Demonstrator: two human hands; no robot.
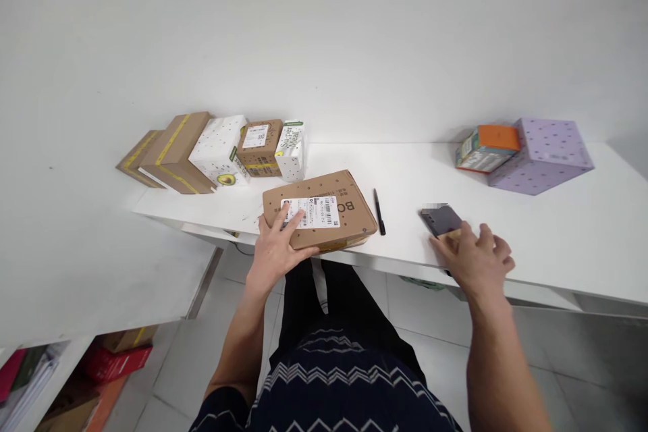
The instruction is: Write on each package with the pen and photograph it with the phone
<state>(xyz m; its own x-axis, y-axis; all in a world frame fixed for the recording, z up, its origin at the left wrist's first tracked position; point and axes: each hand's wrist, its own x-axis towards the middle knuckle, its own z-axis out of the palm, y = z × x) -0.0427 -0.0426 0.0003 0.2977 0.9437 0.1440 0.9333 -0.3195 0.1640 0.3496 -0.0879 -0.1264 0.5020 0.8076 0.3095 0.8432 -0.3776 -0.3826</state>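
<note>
A brown cardboard box point(354, 206) with a white shipping label point(324, 212) lies flat at the table's front edge. My left hand point(276, 246) grips its near left corner, fingers spread over the label and thumb along the near side. Farther right, my right hand point(478, 253) is low over the table edge, fingers curled around a tan piece point(450, 234) that is mostly hidden. Just beyond those fingertips lies a dark smartphone point(441, 219), touching or close to the tan piece. Between box and phone rests a black pen point(379, 211).
Along the wall at left stand taped brown boxes point(177, 152), a white avocado-print box point(217, 148), a small labelled box point(260, 148) and a narrow white box point(292, 152). An orange box point(489, 147) and a lilac box point(544, 152) stand back right. Shelves point(75, 378) are lower left.
</note>
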